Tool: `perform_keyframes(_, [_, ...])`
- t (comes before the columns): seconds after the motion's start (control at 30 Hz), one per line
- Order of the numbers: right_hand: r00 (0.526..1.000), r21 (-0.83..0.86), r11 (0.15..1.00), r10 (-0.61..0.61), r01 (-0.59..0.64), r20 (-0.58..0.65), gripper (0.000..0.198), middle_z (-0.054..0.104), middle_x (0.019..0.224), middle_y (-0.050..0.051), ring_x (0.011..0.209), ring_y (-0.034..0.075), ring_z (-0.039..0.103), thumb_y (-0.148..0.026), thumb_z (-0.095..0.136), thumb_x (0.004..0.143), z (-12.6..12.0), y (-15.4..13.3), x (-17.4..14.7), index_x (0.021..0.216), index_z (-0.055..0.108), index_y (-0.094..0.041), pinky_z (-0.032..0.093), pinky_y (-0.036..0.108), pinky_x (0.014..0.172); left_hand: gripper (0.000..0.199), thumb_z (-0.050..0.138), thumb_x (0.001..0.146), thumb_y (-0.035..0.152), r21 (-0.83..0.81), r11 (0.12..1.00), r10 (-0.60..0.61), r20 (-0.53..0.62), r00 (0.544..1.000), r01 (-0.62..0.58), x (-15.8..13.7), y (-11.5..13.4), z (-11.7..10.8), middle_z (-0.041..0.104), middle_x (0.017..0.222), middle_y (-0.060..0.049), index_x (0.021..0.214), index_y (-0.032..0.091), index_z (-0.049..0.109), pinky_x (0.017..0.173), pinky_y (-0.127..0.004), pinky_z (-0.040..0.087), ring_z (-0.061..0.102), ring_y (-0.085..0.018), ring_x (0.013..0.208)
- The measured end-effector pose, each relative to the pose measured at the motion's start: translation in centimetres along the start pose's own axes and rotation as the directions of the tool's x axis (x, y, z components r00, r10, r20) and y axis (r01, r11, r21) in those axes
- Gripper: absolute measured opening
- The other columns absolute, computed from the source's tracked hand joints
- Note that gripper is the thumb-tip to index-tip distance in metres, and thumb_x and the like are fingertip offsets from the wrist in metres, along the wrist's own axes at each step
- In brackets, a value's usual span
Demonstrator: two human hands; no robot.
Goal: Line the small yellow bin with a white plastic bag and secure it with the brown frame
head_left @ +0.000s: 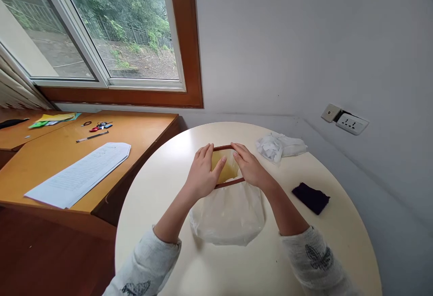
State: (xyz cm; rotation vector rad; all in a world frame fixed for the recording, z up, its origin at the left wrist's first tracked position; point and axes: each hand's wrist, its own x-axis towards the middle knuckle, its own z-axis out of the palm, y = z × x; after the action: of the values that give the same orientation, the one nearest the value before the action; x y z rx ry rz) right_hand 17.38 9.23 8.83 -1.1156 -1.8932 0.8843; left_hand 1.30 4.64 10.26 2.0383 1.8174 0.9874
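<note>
A small rectangular trash bin [229, 168] with a brown rim and yellowish inside stands on the round table. Out from under its rim a thin whitish plastic bag [230, 217] spreads over the near side, and part of the bag shows inside the opening. My left hand [204, 172] grips the left side of the rim, thumb over the opening. On the right side, my right hand [249, 165] holds the rim, its fingers at the far corner. The outer walls of the bin are hidden by the bag and hands.
A crumpled clear bag of white material [275, 147] lies at the table's back right, with a dark folded cloth [311, 197] nearer. Left, a wooden desk [149, 133] bears papers [81, 174], a pen [92, 136] and keys [101, 127]. A wall socket [352, 123] is at right.
</note>
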Motion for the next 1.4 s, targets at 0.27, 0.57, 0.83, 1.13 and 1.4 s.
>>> perform_keyframes(0.27, [0.999,-0.026,0.999,0.024,-0.025,-0.036,0.047,0.037,0.139,0.001,0.128,0.019,0.033,-0.043,0.03,0.089,0.1,-0.2,-0.4,0.131,0.042,-0.026,0.023,0.038,0.108,0.063,0.034,0.085,0.054,-0.011,1.0,-0.005,0.028,1.0,0.005,0.0,0.3,-0.5,0.035,0.14,-0.013,0.134,0.014,0.034,0.105,-0.047,0.027,0.027,-0.028,0.131])
perform_keyframes(0.57, [0.975,-0.096,0.98,0.157,-0.173,-0.158,0.062,0.032,0.142,0.008,0.131,0.023,0.027,-0.056,0.023,0.087,-0.1,-1.9,-4.4,0.135,0.035,-0.019,0.02,0.041,0.107,0.052,0.043,0.083,0.049,-0.092,0.983,0.165,0.097,0.981,-0.157,1.5,-0.8,-1.2,0.04,0.137,-0.011,0.126,0.021,0.044,0.102,-0.041,0.033,0.037,-0.025,0.126])
perform_keyframes(0.83, [0.929,-0.404,0.881,0.097,-0.247,-0.356,0.041,0.052,0.12,0.013,0.116,0.024,0.045,-0.036,0.035,0.085,-4.9,4.8,-11.0,0.116,0.051,-0.014,0.032,0.037,0.098,0.028,0.047,0.083,0.043,-0.028,0.981,0.186,-0.174,0.967,-0.194,-4.8,1.4,-2.9,0.038,0.129,-0.01,0.102,0.024,0.056,0.097,-0.045,0.039,0.038,-0.026,0.122])
perform_keyframes(1.13, [0.807,-0.581,0.583,0.255,-0.568,-0.533,0.038,0.051,0.116,0.013,0.108,0.029,0.047,-0.032,0.034,0.082,-7.6,14.9,-16.0,0.112,0.051,-0.014,0.036,0.043,0.089,0.023,0.055,0.08,0.039,-0.002,0.958,0.287,0.024,0.958,-0.287,-8.8,2.9,0.7,0.019,0.139,-0.011,0.094,0.021,0.049,0.097,-0.054,0.036,0.013,-0.034,0.132])
perform_keyframes(1.4, [0.823,-0.639,0.538,0.218,-0.55,-0.525,0.039,0.052,0.113,0.01,0.106,0.027,0.047,-0.036,0.033,0.084,-7.7,15.5,-15.9,0.113,0.054,-0.02,0.034,0.044,0.088,0.018,0.06,0.078,0.02,-0.021,0.766,0.643,0.005,0.766,-0.643,-10.1,0.6,0.6,0.031,0.132,-0.014,0.082,0.019,0.042,0.099,-0.049,0.036,0.024,-0.031,0.129])
